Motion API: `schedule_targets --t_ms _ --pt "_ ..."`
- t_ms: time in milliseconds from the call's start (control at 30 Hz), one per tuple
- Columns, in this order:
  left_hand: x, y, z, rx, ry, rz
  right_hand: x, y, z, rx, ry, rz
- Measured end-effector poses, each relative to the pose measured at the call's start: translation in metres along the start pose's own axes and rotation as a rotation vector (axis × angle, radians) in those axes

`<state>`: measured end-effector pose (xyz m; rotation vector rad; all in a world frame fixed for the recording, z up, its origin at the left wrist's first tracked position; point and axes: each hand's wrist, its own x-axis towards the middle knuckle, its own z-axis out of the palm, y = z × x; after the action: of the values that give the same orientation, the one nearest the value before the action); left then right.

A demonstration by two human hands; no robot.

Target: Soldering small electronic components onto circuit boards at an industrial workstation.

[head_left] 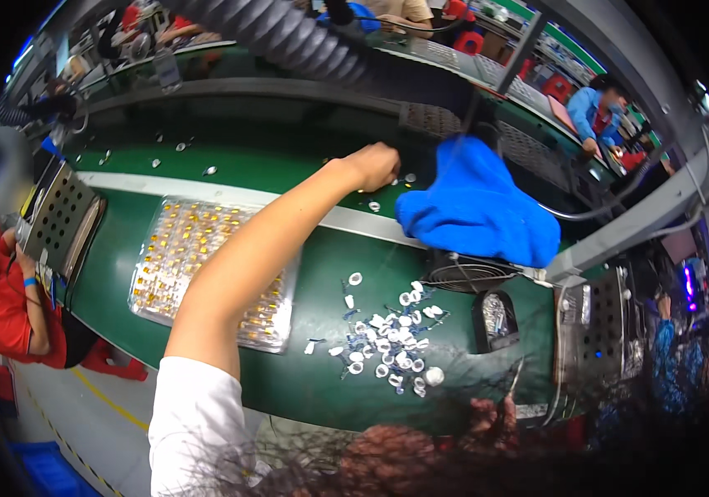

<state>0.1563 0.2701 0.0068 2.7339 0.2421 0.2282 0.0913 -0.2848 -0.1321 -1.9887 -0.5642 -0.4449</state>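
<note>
My left arm reaches across the green workbench, its white sleeve at the lower left. At the belt beyond the pale rail, my left hand point(377, 166) is closed with the knuckles up; whatever its fingers hold is hidden. Small white ring-shaped parts point(374, 206) lie close to it. Under my forearm is a clear plastic tray point(146, 311) with rows of yellow-orange pieces. A loose heap of white round parts with short dark leads point(387, 340) spreads over the bench to the right. Dark hair blurs the lower edge; skin-coloured shapes there may include my right hand, with unclear fingers.
A blue cloth point(483, 203) drapes above a black round fan point(470, 272). Right of the heap stands a black holder point(495, 321) with silvery contents. A thick grey hose point(305, 41) crosses overhead. A person in red point(8, 306) sits at the left.
</note>
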Motion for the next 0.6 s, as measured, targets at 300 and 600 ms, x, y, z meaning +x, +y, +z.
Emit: schedule_targets --t_ms 300,600 --pt "0.012 -0.001 0.025 0.07 0.011 -0.031 0.016 0.023 0.007 -0.056 -0.054 -0.491" --pt "-0.067 -0.014 -0.041 -0.319 0.241 -0.109 0.052 -0.064 0.005 0.267 -0.094 -0.349"
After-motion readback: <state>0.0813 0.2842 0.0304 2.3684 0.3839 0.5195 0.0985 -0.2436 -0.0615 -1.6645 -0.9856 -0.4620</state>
